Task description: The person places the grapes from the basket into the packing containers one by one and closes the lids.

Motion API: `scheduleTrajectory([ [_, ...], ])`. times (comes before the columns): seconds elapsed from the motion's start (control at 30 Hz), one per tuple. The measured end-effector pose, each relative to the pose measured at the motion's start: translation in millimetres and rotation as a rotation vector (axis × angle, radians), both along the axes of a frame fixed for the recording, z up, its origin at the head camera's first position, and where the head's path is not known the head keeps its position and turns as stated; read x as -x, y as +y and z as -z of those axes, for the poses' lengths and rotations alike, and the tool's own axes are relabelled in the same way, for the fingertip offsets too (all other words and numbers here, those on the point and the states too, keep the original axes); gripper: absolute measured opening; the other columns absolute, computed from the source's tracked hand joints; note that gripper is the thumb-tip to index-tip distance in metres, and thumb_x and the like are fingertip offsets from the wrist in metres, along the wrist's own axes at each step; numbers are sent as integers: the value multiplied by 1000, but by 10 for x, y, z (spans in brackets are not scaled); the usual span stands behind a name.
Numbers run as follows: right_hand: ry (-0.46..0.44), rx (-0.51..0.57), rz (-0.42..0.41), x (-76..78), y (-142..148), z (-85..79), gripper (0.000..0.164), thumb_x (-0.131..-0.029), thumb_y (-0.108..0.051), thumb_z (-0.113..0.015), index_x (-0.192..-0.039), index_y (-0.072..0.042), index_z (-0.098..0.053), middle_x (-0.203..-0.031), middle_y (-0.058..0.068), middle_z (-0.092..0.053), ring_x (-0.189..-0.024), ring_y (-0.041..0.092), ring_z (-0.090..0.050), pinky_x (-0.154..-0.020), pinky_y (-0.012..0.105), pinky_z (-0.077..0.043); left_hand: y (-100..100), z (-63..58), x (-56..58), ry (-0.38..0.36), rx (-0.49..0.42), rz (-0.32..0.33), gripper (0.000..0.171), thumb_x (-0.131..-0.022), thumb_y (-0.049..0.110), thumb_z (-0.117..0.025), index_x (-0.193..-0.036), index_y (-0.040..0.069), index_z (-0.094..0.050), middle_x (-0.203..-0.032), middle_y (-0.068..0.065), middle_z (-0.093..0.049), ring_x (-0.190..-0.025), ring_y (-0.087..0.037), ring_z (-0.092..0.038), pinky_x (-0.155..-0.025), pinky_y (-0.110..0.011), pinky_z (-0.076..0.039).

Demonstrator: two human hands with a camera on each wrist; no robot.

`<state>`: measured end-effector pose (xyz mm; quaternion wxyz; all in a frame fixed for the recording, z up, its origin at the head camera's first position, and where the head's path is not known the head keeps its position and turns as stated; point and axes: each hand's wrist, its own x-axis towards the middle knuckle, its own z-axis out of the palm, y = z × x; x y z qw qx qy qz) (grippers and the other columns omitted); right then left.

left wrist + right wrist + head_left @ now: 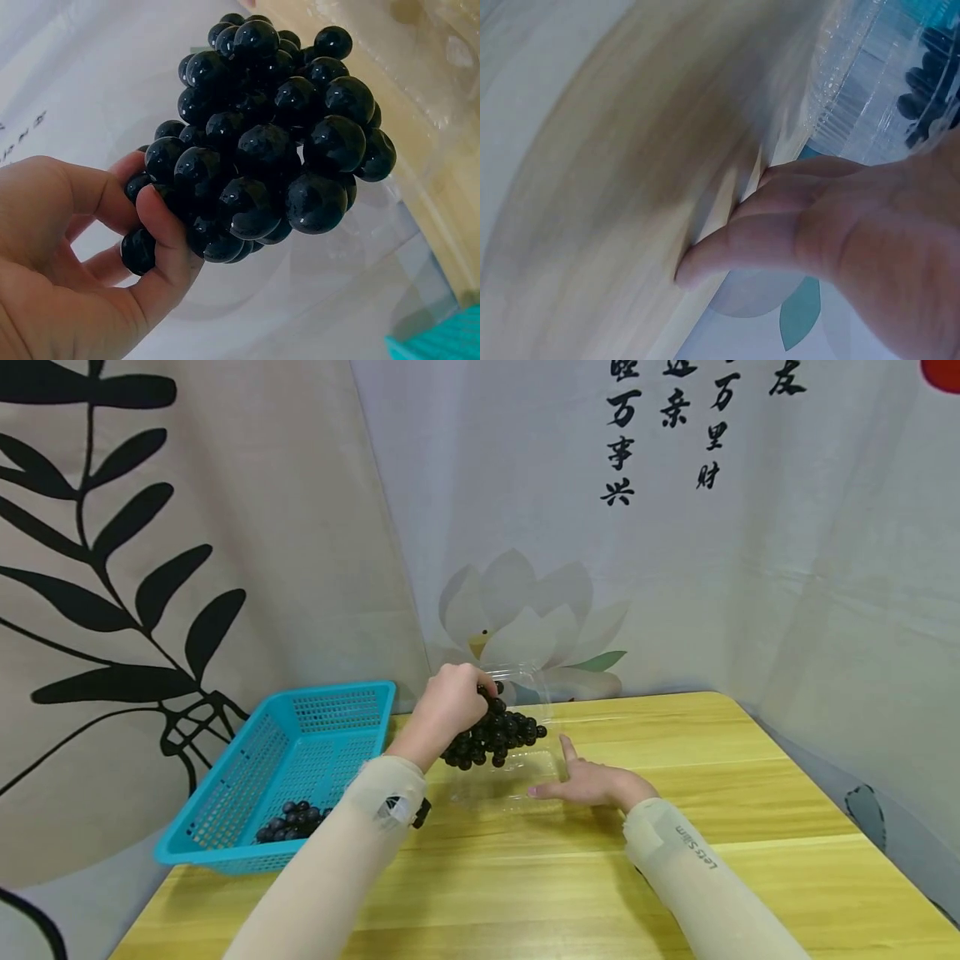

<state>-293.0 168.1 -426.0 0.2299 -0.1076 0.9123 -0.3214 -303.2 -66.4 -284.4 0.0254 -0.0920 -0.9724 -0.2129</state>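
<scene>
My left hand [452,700] grips a bunch of dark grapes [495,732] by its upper end. The bunch hangs over a clear plastic container [517,787], whose raised clear lid stands behind it. In the left wrist view, the thumb and fingers of the left hand [82,247] pinch the end of the bunch [262,142]. Beside the container's right side lies my right hand [588,781], thumb and index finger spread, holding nothing. Seen from the right wrist, the fingertips of that hand [832,232] rest on the table, next to the container [855,90].
A blue plastic basket [232,781] stands at the table's left, with more dark grapes [294,821] in its near end. The wooden table [720,793] reaches back to a printed curtain [750,593] with a lotus, leaves and writing.
</scene>
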Motion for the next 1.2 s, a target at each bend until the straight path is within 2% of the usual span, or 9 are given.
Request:
scheduleTrajectory([
  [0.27, 16, -12, -11, 12, -18, -4, 142, -84, -83, -68, -167, -17, 27, -169, 34, -30, -155, 55, -34, -123, 70, -33, 99, 79, 48, 5, 2, 29, 47, -93, -6, -53, -119, 21, -82, -141, -13, -69, -49, -13, -30, -45, -25, -28],
  [0.5, 23, -18, -9, 29, -10, -1, 139, -86, -81, -67, -167, -16, 26, -171, 32, -26, -158, 54, -28, -126, 70, -30, 136, 164, 104, 25, 33, 55, 46, -95, -5, -53, -117, 21, -83, -143, -10, -69, -56, -18, -41, -50, -31, -33],
  [0.6, 22, -20, -8, 27, -5, -6, 139, -86, -82, -66, -167, -16, 26, -171, 32, -26, -158, 54, -28, -126, 70, -29, 160, 213, 132, 45, 36, 68, 44, -94, -6, -53, -113, 20, -84, -140, -8, -72, -69, -20, -54, -58, -32, -40],
  [0.7, 16, -18, -2, 24, 1, -12, 139, -86, -82, -66, -167, -17, 27, -171, 31, -27, -159, 54, -28, -126, 70, -29, 195, 270, 163, 75, 50, 91, 42, -93, -6, -55, -109, 18, -85, -133, -6, -76, -91, -22, -66, -71, -33, -51],
  [0.83, 9, -14, 7, 19, 2, -17, 137, -88, -80, -67, -167, -18, 27, -172, 32, -24, -160, 53, -25, -127, 71, -27, 228, 369, 191, 55, 84, 128, 37, -96, -3, -57, -112, 18, -84, -130, -5, -76, -106, -26, -70, -84, -39, -56],
  [1.0, 7, -24, 6, 13, -14, -5, 137, -87, -81, -66, -168, -19, 26, -172, 32, -22, -160, 54, -22, -127, 72, -25, 198, 494, 183, 12, 106, 118, 37, -98, -2, -58, -117, 18, -83, -135, -5, -74, -108, -27, -70, -84, -39, -54],
  [1.2, 14, -25, 0, 22, -15, 24, 138, -87, -82, -66, -168, -18, 25, -171, 31, -29, -159, 54, -24, -127, 72, -25, 141, 589, 174, -7, 140, 124, 37, -98, -3, -59, -122, 17, -79, -137, -9, -70, -96, -27, -65, -75, -37, -48],
])
